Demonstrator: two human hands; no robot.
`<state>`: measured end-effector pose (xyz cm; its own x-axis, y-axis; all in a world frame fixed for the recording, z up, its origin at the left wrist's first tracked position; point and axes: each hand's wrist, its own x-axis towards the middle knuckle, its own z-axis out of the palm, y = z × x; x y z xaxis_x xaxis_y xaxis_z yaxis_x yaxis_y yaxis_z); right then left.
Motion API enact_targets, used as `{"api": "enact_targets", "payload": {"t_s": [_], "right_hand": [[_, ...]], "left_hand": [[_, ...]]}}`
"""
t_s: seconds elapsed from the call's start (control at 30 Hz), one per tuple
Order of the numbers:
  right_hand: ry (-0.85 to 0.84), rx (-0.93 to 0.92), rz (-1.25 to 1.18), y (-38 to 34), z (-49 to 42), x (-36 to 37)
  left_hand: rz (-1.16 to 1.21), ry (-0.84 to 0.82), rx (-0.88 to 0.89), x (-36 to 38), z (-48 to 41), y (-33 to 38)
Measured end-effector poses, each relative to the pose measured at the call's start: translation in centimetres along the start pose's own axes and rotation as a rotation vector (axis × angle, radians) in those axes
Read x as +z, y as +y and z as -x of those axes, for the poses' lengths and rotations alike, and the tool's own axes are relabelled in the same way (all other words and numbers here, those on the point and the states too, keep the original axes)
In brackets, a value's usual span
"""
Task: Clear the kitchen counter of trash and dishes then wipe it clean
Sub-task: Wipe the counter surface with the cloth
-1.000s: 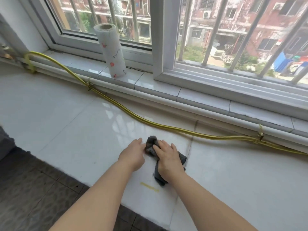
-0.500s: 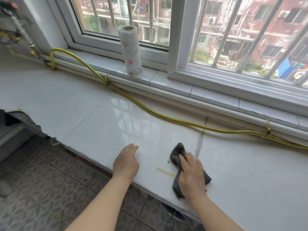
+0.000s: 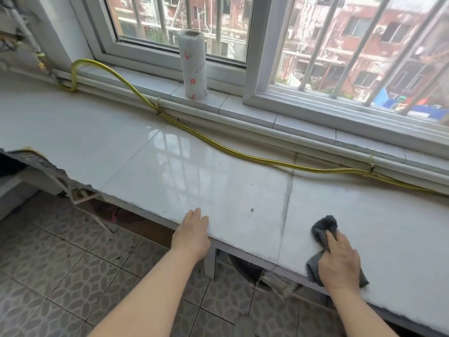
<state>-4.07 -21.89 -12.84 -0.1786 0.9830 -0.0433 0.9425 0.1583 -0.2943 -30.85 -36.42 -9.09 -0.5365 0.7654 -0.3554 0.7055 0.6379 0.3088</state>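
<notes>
Dark grey cloth [image 3: 324, 226] under the right hand [image 3: 340, 263], lower right of the frame, on a glossy white tile counter [image 3: 170, 171].

The right hand lies flat on the crumpled cloth, fingers fairly straight, pressing it down at the front edge. The left hand [image 3: 192, 234] rests loose and uncurled on that edge, bottom centre. Patterned floor tiles [image 3: 60, 276] lower left. Further back a yellow braided hose [image 3: 243, 155] snakes across. A flower-print paper towel roll [image 3: 193, 64] stands upright on the sill, script too small to read.

cloth [image 3: 324, 229] on counter [image 3: 150, 166] front edge, hose [image 3: 218, 149] behind, paper roll [image 3: 193, 64] on sill [image 3: 255, 113]
</notes>
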Motion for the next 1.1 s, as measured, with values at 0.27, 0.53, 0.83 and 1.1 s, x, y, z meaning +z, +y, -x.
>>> {"api": "enact_targets", "payload": {"t_s": [0.27,0.53,0.83,1.1], "right_hand": [[-0.016,0.16,0.123,-1.5,1.2,-0.3],[-0.163,-0.245,0.058,-10.9,0.0,2.1],[-0.205,-0.372,-0.011,-4.7,-1.3,0.6],[-0.007,0.024,0.035,11.1,-4.5,-4.2]], "left_hand": [[-0.042,-0.001,0.02,-0.1,-0.3,0.4],[-0.065,-0.014,-0.011,0.0,-0.8,1.0],[-0.087,0.012,0.018,2.6,0.7,9.5],[-0.166,0.049,0.225,6.2,1.1,20.1]]}}
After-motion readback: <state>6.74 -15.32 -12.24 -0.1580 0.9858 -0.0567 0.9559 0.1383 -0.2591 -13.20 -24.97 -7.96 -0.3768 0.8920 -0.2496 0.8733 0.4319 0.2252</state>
